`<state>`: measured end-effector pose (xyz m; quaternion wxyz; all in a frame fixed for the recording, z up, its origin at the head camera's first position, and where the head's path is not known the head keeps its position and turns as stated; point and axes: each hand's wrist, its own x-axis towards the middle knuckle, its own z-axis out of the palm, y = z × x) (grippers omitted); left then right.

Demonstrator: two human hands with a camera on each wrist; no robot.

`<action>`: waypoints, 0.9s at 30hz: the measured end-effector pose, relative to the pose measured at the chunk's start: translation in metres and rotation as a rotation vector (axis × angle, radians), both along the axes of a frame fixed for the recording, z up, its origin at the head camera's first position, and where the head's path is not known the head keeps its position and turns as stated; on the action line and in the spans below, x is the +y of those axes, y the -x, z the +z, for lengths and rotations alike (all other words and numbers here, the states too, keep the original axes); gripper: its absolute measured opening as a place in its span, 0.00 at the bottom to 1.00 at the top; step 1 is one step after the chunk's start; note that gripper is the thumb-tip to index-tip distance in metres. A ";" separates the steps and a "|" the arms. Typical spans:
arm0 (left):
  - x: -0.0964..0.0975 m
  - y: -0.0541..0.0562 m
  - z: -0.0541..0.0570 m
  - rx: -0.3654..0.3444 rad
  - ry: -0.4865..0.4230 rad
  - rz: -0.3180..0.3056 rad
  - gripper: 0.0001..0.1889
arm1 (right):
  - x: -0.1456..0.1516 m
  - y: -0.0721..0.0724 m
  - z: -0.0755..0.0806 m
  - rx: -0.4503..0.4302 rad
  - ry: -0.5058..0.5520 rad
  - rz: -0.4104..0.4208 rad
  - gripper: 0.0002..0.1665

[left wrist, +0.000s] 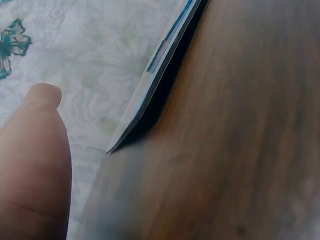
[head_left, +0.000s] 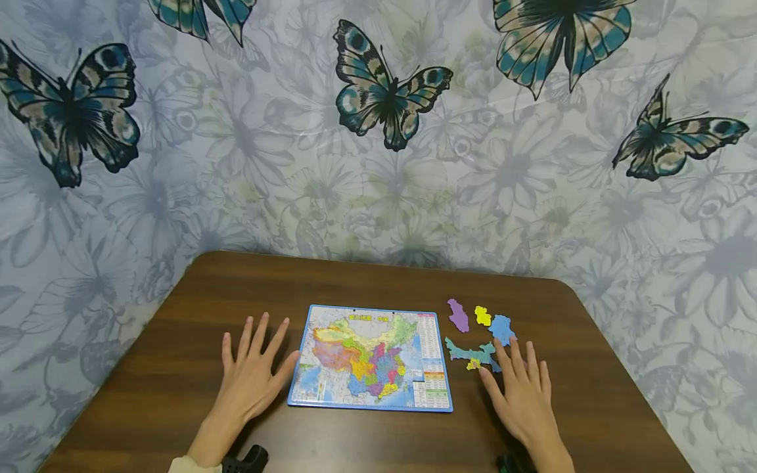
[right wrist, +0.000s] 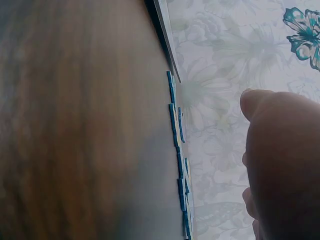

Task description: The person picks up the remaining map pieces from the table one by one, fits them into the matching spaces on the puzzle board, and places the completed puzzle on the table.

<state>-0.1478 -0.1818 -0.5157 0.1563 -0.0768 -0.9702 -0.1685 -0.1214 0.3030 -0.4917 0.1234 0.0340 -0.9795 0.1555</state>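
The left hand (head_left: 251,378) lay palm down with fingers straight and spread toward the far side, holding nothing; its thumb tip came right by the left edge of the map board (head_left: 426,358), and whether they touched could not be told. The right hand (head_left: 523,401) was likewise spread and flat, gripping nothing, its fingertips at the near side of the loose pieces. There a dark blue piece (head_left: 496,367) was mostly hidden, and contact with the blue piece (head_left: 500,326) was hard to make out.

Left of those fingers lay the teal piece (head_left: 467,351), its long axis running left to right, with a small yellow piece (head_left: 473,364) at its near edge. Farther off were the yellow piece (head_left: 482,316) and, to its left, the purple piece (head_left: 458,316), longer from far to near.

The board sat between the hands on the surface (head_left: 378,440), long axis left to right, its title along the far edge. Coloured areas filled the map inside its blue rim; which of them were separate pieces could not be told. Both wrist views showed board and pieces only edge-on, partly cut off.

A black wrist device (head_left: 245,460) and pale sleeve (head_left: 192,466) were cropped at the near edge. Beyond stood a butterfly-printed backdrop (head_left: 378,197).
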 end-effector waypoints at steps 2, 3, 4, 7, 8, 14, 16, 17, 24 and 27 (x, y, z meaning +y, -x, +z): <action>0.001 0.002 0.000 0.004 -0.013 -0.013 0.38 | -0.001 0.002 0.001 0.015 -0.003 0.004 0.41; 0.002 0.003 0.000 0.004 -0.021 -0.020 0.38 | -0.001 0.002 0.001 0.017 -0.004 0.006 0.41; 0.003 0.004 -0.001 0.006 -0.026 -0.027 0.38 | -0.001 0.002 0.002 0.017 -0.006 0.007 0.41; 0.005 0.006 -0.002 0.013 -0.045 -0.044 0.37 | -0.002 0.002 0.001 0.011 -0.009 0.009 0.41; 0.006 0.006 -0.002 0.017 -0.049 -0.049 0.37 | -0.002 0.001 0.001 0.010 -0.011 0.008 0.41; 0.008 0.007 -0.006 0.028 -0.061 -0.066 0.36 | -0.003 -0.001 -0.001 -0.006 -0.008 0.017 0.41; 0.009 0.009 -0.006 0.033 -0.068 -0.077 0.36 | -0.003 0.000 -0.001 -0.003 -0.011 0.017 0.41; 0.010 0.011 -0.006 0.039 -0.070 -0.085 0.36 | -0.003 0.001 0.000 -0.001 -0.013 0.017 0.42; 0.014 0.022 -0.002 0.055 -0.100 -0.138 0.35 | -0.002 0.004 0.003 0.021 -0.021 0.012 0.42; 0.015 0.023 0.000 0.042 -0.124 -0.167 0.35 | -0.002 0.002 0.004 0.016 -0.021 0.017 0.42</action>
